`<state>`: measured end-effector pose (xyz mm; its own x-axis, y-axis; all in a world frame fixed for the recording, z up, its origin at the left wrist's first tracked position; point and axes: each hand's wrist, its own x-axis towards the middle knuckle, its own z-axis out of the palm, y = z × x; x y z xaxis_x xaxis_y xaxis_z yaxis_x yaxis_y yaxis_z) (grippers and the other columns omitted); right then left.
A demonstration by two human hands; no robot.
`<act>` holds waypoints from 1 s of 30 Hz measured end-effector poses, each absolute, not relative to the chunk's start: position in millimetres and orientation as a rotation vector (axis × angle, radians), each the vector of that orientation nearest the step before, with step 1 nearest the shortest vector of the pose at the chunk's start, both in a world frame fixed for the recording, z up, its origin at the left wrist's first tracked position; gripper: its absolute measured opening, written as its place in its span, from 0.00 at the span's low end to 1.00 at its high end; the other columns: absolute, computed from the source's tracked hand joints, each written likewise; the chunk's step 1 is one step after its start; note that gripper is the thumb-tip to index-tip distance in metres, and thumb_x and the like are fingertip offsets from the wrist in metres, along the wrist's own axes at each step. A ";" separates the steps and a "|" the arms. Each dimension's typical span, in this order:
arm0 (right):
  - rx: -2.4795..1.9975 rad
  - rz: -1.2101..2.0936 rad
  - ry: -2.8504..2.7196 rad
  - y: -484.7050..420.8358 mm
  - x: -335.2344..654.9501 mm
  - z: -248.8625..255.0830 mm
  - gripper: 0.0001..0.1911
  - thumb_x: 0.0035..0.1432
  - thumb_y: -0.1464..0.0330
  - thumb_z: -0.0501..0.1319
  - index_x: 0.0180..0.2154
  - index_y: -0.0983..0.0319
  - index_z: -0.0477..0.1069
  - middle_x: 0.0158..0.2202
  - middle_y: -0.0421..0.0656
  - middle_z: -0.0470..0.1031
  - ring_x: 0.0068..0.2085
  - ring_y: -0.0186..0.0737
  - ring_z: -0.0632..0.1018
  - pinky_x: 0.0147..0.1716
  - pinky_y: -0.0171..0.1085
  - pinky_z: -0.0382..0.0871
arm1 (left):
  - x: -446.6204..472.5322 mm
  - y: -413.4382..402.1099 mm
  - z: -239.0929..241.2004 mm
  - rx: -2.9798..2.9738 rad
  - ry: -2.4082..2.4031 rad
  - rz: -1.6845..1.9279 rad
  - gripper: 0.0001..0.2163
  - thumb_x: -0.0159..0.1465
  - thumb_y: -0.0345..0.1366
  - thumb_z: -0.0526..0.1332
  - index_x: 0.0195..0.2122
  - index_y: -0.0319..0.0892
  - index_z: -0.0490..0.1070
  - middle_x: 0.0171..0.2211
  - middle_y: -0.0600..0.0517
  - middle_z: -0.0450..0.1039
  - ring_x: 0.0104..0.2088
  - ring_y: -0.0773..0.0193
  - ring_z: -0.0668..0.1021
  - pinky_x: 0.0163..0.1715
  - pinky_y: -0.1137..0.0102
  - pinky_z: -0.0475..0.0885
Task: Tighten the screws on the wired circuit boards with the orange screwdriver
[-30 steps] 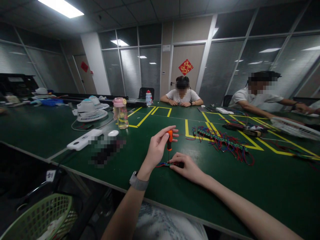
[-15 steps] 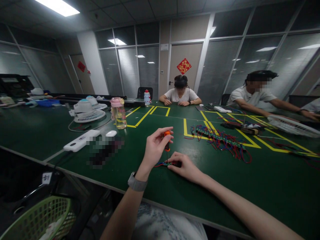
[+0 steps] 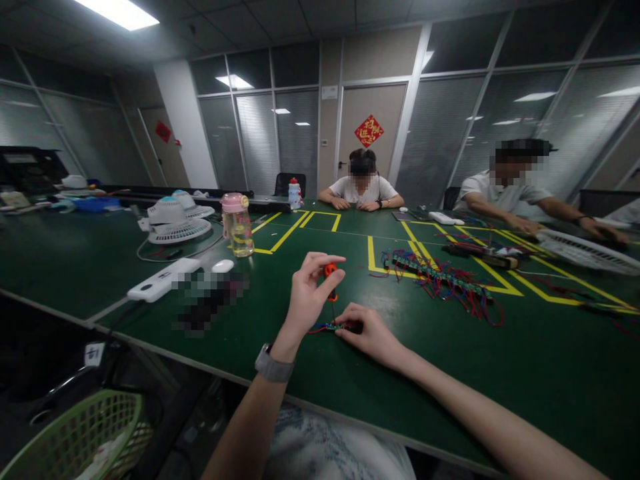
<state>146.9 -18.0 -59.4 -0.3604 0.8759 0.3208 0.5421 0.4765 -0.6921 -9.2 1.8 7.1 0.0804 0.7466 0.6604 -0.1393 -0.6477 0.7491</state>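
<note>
My left hand [image 3: 311, 293] is closed around the handle of an orange and black screwdriver [image 3: 331, 271], with thumb and fingers on its upper part. The screwdriver stands nearly upright, its thin shaft pointing down at a small green circuit board [image 3: 332, 327] on the table. Red and blue wires run out from the board's left side. My right hand [image 3: 367, 330] rests on the table and pinches the board's right end between thumb and fingers. Whether the tip sits in a screw is too small to tell.
Wired circuit boards [image 3: 435, 273] lie in a row at the right on the green table [image 3: 280, 427]. Leftward are a drink bottle [image 3: 239, 227], a white power strip [image 3: 163, 280] and white fans [image 3: 177, 223]. Two co-workers sit across. A green basket [image 3: 80, 427] stands below the edge.
My left fingers have shifted slightly on the screwdriver handle, which leans a little differently. My right hand and the board stay put. The co-worker at right has moved their arms.
</note>
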 end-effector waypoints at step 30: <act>-1.134 0.640 -2.057 -19.5 149.2 -57.3 0.07 0.53 0.74 0.63 0.35 0.63 0.79 0.33 0.44 0.74 0.33 0.37 0.74 0.34 0.35 0.69 | -9.6 1.6 7.3 1.625 0.515 1.561 0.13 0.63 0.38 0.60 0.47 0.43 0.74 0.42 0.47 0.72 0.39 0.64 0.76 0.39 0.69 0.75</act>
<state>149.2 -19.5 -57.3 -0.3782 0.8634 0.3338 0.5217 0.4967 -0.6936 -9.6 1.6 7.3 0.1531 0.7606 0.6309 -0.2363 -0.5917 0.7708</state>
